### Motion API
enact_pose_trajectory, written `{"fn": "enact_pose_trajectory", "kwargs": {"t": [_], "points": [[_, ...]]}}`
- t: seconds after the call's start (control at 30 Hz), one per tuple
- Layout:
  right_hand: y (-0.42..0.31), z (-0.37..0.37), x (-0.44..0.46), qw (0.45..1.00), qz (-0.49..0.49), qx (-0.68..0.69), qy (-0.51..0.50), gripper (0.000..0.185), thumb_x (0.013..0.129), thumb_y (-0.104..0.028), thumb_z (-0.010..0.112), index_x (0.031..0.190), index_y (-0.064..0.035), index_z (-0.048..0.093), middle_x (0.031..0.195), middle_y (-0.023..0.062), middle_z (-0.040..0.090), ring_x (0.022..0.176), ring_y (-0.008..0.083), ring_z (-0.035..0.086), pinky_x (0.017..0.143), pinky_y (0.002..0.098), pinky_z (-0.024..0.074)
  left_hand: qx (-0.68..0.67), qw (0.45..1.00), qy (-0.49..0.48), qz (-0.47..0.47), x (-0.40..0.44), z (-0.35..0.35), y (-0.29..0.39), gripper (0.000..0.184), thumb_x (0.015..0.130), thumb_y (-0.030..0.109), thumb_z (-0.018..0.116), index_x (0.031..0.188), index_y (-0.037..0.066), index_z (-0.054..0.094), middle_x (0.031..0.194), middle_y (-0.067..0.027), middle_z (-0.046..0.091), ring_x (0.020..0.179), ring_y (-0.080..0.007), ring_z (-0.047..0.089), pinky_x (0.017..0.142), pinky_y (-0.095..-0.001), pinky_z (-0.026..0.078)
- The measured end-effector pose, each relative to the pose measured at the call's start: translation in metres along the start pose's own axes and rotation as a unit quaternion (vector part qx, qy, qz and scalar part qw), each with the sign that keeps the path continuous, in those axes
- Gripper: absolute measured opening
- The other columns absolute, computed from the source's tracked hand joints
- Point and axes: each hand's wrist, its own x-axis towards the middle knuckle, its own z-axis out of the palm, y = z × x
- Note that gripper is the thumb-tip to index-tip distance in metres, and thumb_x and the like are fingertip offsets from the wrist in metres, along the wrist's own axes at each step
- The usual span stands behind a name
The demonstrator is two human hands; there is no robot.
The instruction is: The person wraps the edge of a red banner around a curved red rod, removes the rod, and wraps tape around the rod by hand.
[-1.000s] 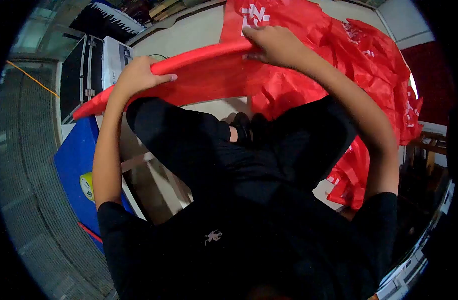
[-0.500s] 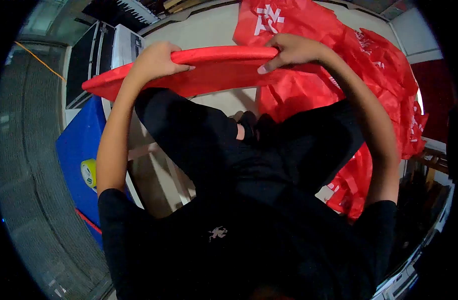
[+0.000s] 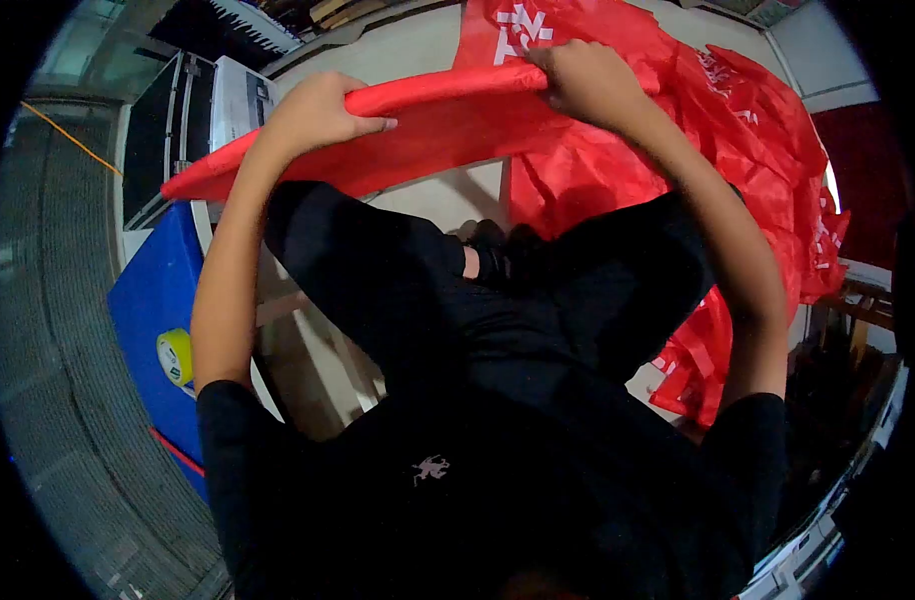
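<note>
Red fabric is drawn into a long, thick, smooth edge that runs across in front of my knees. My left hand is closed over this edge toward its left end, thumb on the near face and fingers hidden behind. Farther right, my right hand pinches the same edge, its fingertips partly hidden. To the right, the fabric continues as a wide, crumpled red sheet with white lettering, spread over the floor and beside my right leg. Whether something stiff lies inside the edge, I cannot tell.
A blue panel lies at my left with a roll of yellow tape on it. A black case and a white box stand at the back left. My crossed legs fill the middle.
My right hand has shifted up and its thumb has drawn in to the fabric. The right part of the edge is raised a little, while my left hand keeps its hold.
</note>
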Motion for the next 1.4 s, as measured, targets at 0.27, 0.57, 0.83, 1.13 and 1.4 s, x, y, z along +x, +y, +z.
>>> {"fn": "enact_pose_trajectory", "kwargs": {"t": [0.27, 0.57, 0.83, 1.13, 1.4], "points": [[0.009, 0.010, 0.001, 0.989, 0.025, -0.064, 0.131, 0.041, 0.073, -0.016, 0.074, 0.111, -0.0069, 0.062, 0.098, 0.0125, 0.067, 0.094, 0.0343, 0.065, 0.079, 0.0487, 0.0537, 0.011, 0.999, -0.016, -0.027, -0.002, -0.006, 0.005, 0.044, 0.073, 0.047, 0.076, 0.086, 0.004, 0.075, 0.068, -0.0178, 0.066, 0.066, -0.0353, 0.064, 0.065, -0.0422, 0.050], [0.012, 0.011, 0.006, 0.977, -0.052, -0.062, 0.196, 0.027, 0.078, -0.020, 0.073, 0.095, -0.0009, 0.065, 0.093, 0.0186, 0.069, 0.091, 0.0346, 0.065, 0.073, 0.0438, 0.0523, 0.021, 0.997, -0.041, -0.057, -0.001, -0.015, 0.002, 0.044, 0.072, 0.046, 0.075, 0.081, 0.002, 0.074, 0.069, -0.0201, 0.065, 0.066, -0.0356, 0.064, 0.066, -0.0423, 0.050], [0.015, 0.016, -0.005, 0.984, -0.019, -0.011, 0.176, 0.029, 0.073, -0.018, 0.077, 0.092, 0.0004, 0.066, 0.087, 0.0190, 0.069, 0.081, 0.0343, 0.066, 0.071, 0.0435, 0.0506, 0.073, 0.997, 0.012, -0.001, 0.000, -0.008, -0.004, 0.041, 0.073, 0.042, 0.073, 0.082, 0.002, 0.074, 0.070, -0.0214, 0.065, 0.067, -0.0369, 0.064, 0.067, -0.0427, 0.050], [0.021, -0.008, 0.004, 0.997, 0.043, 0.030, -0.057, 0.026, 0.074, -0.019, 0.075, 0.090, -0.0017, 0.064, 0.075, 0.0161, 0.066, 0.072, 0.0313, 0.066, 0.067, 0.0425, 0.0507, 0.049, 0.999, 0.020, 0.000, 0.006, -0.008, -0.007, 0.044, 0.073, 0.046, 0.074, 0.082, 0.003, 0.074, 0.069, -0.0202, 0.065, 0.067, -0.0361, 0.063, 0.066, -0.0420, 0.050], [0.024, 0.006, 0.005, 0.996, 0.027, 0.065, -0.063, 0.029, 0.073, -0.022, 0.076, 0.093, -0.0025, 0.066, 0.073, 0.0135, 0.066, 0.074, 0.0286, 0.066, 0.067, 0.0406, 0.0507, 0.009, 0.999, -0.022, -0.025, 0.008, -0.001, -0.013, 0.048, 0.073, 0.049, 0.074, 0.083, 0.002, 0.074, 0.066, -0.0205, 0.063, 0.063, -0.0362, 0.062, 0.064, -0.0426, 0.049]]}}
